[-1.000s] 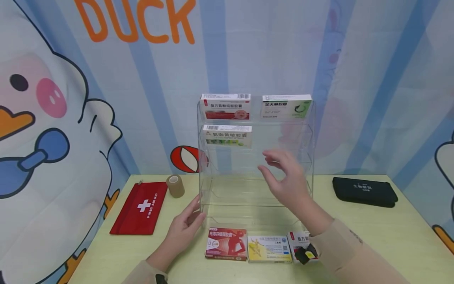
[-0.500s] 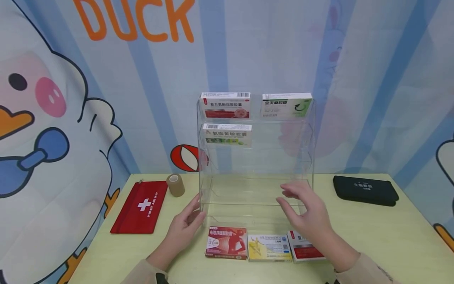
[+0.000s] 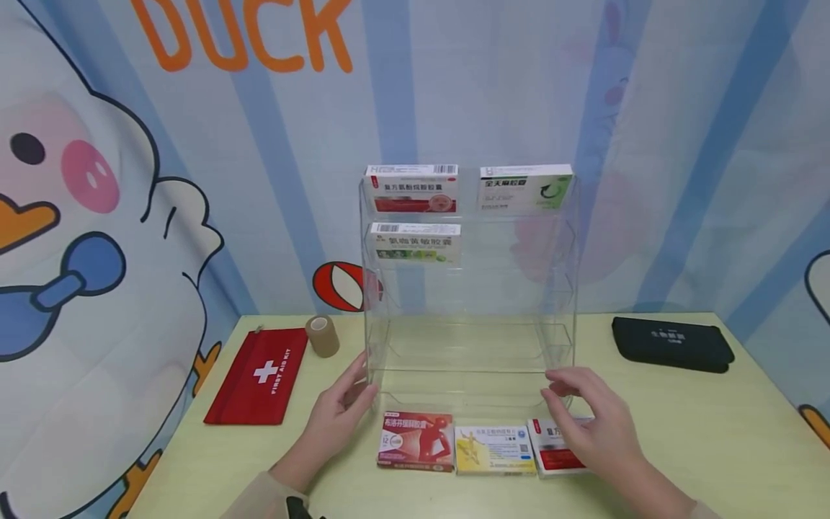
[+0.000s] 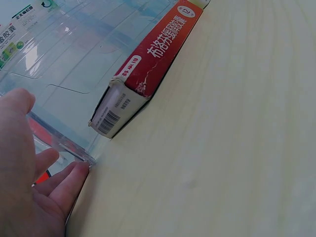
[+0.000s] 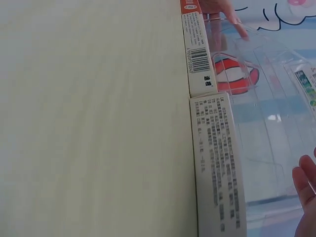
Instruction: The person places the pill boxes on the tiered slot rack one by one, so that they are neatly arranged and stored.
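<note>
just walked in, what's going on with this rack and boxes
A person's left hand holds a clear rack low on its left side; their right hand is at its lower right side, contact unclear. A red-banded box and a green-marked box sit in the top tier, a white box one tier below, at left. On the table in front lie a red box, a yellow box and a partly hidden box.
</note>
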The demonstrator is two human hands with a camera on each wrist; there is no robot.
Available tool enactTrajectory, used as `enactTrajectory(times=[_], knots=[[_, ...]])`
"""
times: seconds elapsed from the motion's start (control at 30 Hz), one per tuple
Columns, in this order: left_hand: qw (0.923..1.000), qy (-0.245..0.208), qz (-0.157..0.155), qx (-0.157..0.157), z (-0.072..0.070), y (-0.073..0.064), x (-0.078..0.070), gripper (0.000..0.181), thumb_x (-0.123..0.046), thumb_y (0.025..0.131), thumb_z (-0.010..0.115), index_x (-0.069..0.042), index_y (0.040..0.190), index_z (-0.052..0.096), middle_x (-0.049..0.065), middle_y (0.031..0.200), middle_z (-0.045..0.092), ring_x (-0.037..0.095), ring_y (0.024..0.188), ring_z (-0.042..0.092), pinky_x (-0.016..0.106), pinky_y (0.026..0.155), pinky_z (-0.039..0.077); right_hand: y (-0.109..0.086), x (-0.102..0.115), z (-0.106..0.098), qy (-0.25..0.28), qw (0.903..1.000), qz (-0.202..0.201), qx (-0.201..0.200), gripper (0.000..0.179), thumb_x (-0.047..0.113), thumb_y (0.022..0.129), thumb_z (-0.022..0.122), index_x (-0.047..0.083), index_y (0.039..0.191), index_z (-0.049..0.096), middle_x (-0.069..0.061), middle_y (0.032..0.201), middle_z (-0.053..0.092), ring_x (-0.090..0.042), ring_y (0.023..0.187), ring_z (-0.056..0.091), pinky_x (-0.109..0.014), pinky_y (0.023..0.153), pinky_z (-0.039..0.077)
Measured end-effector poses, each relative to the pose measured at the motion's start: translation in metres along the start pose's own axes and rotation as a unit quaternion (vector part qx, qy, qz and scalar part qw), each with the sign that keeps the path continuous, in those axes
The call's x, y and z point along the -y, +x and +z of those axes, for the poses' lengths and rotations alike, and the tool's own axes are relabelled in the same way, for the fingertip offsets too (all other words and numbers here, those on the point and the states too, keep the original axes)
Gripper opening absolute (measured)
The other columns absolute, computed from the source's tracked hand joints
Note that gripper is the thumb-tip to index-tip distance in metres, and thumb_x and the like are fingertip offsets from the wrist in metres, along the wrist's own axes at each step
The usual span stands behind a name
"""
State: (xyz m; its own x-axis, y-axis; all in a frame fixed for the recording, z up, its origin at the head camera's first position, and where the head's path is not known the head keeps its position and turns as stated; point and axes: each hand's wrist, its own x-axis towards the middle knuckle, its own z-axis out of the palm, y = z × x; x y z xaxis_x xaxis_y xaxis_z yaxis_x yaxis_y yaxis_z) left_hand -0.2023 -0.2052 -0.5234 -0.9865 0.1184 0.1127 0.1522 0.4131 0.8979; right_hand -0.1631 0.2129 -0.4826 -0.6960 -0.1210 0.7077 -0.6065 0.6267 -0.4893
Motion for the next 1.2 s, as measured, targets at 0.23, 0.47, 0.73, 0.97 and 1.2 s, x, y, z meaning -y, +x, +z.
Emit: enactTrajectory(times=[0.23, 0.47, 0.73, 0.97, 1.2], knots=[[1.0000, 0.006, 0.003, -0.003, 0.001, 0.000, 0.002, 0.069, -0.036, 0.110, 0.069, -0.042, 0.172, 0.037, 0.007, 0.165, 0.060, 0.030, 0.149, 0.063, 0.043, 0.119, 0.056, -0.013, -0.012, -0.009, -0.026, 0.9995, 0.019, 0.001, 0.034, -0.007, 0.084, 0.087, 0.005, 0.115, 0.078, -0.003, 0.108, 0.079, 0.005, 0.091, 0.070, 0.002, 0.097, 0.049], [1.0000, 0.005, -0.001, -0.003, 0.000, -0.001, 0.000, 0.070, -0.035, 0.110, 0.069, -0.042, 0.172, 0.037, 0.006, 0.165, 0.060, 0.029, 0.149, 0.063, 0.040, 0.118, 0.057, -0.025, -0.021, -0.016, -0.067, 0.9961, 0.056, 0.012, 0.032, -0.001, 0.086, 0.089, 0.014, 0.113, 0.079, 0.005, 0.107, 0.078, 0.001, 0.090, 0.068, 0.004, 0.093, 0.047], [0.9999, 0.016, 0.002, -0.006, 0.001, 0.000, 0.000, 0.069, -0.038, 0.110, 0.068, -0.042, 0.172, 0.036, 0.007, 0.165, 0.060, 0.030, 0.148, 0.064, 0.043, 0.117, 0.057, -0.037, -0.033, -0.021, -0.100, 0.9915, 0.077, 0.032, 0.027, 0.002, 0.088, 0.088, 0.017, 0.106, 0.076, 0.005, 0.107, 0.075, -0.008, 0.096, 0.067, 0.009, 0.097, 0.040], [0.9998, 0.016, 0.004, -0.007, 0.001, -0.001, 0.001, 0.069, -0.038, 0.110, 0.068, -0.041, 0.172, 0.036, 0.007, 0.165, 0.060, 0.031, 0.148, 0.064, 0.042, 0.117, 0.058, -0.043, -0.043, -0.022, -0.102, 0.9860, 0.115, 0.064, 0.022, 0.009, 0.093, 0.086, 0.018, 0.112, 0.079, 0.001, 0.117, 0.077, 0.005, 0.107, 0.059, 0.011, 0.100, 0.031], [0.9999, 0.015, 0.004, -0.004, 0.001, -0.001, 0.000, 0.069, -0.039, 0.110, 0.067, -0.042, 0.172, 0.036, 0.007, 0.165, 0.060, 0.031, 0.148, 0.064, 0.042, 0.117, 0.058, -0.045, -0.048, -0.022, -0.097, 0.9793, 0.151, 0.093, 0.019, 0.017, 0.098, 0.083, 0.023, 0.116, 0.080, 0.003, 0.121, 0.077, 0.000, 0.107, 0.064, 0.012, 0.100, 0.029]])
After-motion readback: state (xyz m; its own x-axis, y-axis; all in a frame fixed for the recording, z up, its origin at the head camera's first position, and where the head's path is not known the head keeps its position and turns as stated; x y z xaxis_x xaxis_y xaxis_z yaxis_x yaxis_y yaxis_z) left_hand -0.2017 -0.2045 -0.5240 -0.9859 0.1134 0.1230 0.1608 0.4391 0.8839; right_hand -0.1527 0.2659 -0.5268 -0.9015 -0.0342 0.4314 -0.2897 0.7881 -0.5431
